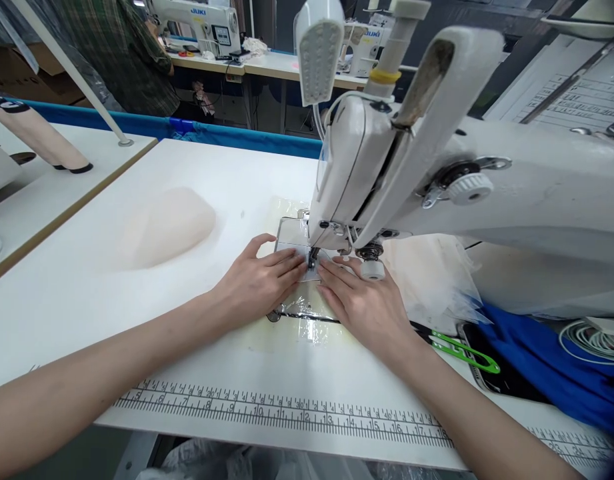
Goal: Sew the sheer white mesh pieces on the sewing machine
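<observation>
My left hand [264, 279] lies flat just left of the presser foot [313, 257] of a white sewing machine [359, 160], fingers stretched toward the needle. On the other side my right hand [364, 300] rests palm down, its fingers extended toward the same spot and its fingertips partly behind the machine's lower parts. Between the fingertips a small, pale, see-through piece of fabric [311, 274] shows on the metal plate; its outline is hard to make out. Clear film [311, 328] covers the table in front of the plate.
A sheer beige fabric piece [174, 227] lies on the left of the white table. Sheer pieces [429, 273] are piled at right, near green-handled thread snips [464, 352] and blue cloth [541, 363]. A printed ruler [281, 415] runs along the front edge. Another person [121, 53] stands behind.
</observation>
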Action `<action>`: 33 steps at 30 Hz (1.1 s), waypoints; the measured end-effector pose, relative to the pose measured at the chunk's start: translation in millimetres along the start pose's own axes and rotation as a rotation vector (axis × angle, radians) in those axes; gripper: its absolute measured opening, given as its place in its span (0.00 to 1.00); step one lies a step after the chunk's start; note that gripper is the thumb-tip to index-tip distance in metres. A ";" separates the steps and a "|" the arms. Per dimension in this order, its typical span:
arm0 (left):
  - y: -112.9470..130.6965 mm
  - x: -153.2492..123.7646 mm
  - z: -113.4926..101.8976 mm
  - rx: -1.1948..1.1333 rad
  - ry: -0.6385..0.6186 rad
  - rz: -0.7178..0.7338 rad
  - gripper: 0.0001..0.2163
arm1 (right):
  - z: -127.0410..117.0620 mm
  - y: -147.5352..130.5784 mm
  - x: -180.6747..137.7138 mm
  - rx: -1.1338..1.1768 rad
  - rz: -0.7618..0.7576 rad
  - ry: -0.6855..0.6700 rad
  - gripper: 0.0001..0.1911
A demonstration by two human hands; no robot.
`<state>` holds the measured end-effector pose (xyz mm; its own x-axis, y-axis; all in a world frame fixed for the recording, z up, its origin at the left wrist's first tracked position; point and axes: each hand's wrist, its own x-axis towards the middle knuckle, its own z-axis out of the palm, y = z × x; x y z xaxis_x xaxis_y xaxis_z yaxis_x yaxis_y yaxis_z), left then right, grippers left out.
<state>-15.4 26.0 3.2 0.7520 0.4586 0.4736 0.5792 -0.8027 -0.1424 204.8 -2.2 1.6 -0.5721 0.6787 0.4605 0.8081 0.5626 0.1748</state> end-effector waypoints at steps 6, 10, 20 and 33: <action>-1.0 -1.8 0.3 0.006 -0.026 -0.042 0.14 | -0.9 -1.5 2.0 -0.014 -0.009 0.011 0.15; 1.3 -3.0 -7.6 0.062 -0.072 -0.089 0.22 | -3.4 -0.8 2.6 -0.035 -0.013 0.033 0.15; -1.7 1.2 -15.5 -0.044 0.079 -0.001 0.09 | -14.0 -16.5 -2.6 0.165 -0.040 0.091 0.21; 1.0 -1.0 -10.0 -0.226 -0.155 -0.012 0.15 | -5.4 -9.1 -3.7 0.169 0.106 -0.097 0.17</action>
<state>-18.7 20.9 11.2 0.7949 0.5074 0.3327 0.5165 -0.8536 0.0678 200.3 -12.4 3.0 -0.5029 0.7756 0.3814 0.8339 0.5514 -0.0218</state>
